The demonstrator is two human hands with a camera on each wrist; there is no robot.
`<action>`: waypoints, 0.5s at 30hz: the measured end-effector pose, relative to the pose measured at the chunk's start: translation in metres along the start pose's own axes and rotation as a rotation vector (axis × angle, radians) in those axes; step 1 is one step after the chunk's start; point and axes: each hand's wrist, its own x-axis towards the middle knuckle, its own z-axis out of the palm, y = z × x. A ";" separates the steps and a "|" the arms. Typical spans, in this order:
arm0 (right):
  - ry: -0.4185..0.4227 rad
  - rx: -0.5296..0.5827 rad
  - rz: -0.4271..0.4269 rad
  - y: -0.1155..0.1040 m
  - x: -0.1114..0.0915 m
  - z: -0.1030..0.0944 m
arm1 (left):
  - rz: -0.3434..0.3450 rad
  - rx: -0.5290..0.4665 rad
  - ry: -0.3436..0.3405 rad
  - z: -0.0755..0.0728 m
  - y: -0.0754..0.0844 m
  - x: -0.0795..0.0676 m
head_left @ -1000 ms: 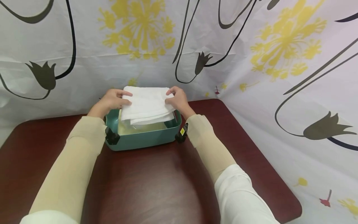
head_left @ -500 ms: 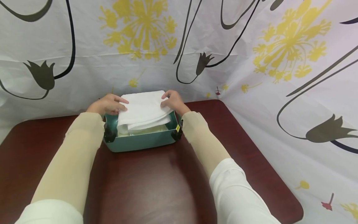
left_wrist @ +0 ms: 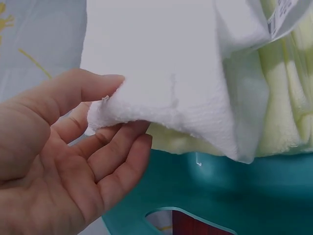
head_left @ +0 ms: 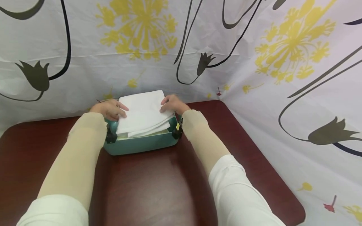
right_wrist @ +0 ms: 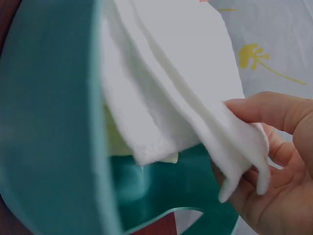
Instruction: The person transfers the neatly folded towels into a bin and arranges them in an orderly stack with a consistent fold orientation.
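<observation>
A folded white towel [head_left: 144,110] lies tilted over the top of a teal plastic basket [head_left: 141,146]. At the towel's left edge my left hand [head_left: 110,109] pinches it, thumb on top and fingers beneath, as the left wrist view shows. My right hand [head_left: 173,104] grips the opposite edge the same way; in the right wrist view the towel's layers hang loose between thumb and fingers. Beneath it, pale yellow folded cloth [left_wrist: 281,98] sits inside the basket. A white tag [left_wrist: 288,17] with a barcode shows near the towel.
The basket stands on a dark red-brown table [head_left: 147,188], close to its back edge. Behind and to the right hangs a white curtain [head_left: 226,37] with yellow and grey flowers. An oval handle hole [left_wrist: 188,220] opens in the basket's wall.
Both hands have lowered the white towel and shifted it slightly left, so that it covers more of the basket and the yellow cloth. The hold at both edges stays.
</observation>
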 end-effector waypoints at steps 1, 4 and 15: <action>-0.019 0.000 0.006 0.000 0.001 -0.001 | 0.000 0.013 -0.012 -0.001 -0.002 0.002; -0.076 -0.006 0.029 -0.002 0.004 -0.002 | -0.009 0.048 -0.028 -0.004 -0.006 0.007; -0.288 0.048 0.219 -0.005 0.022 0.005 | -0.014 0.085 -0.137 -0.013 -0.013 0.018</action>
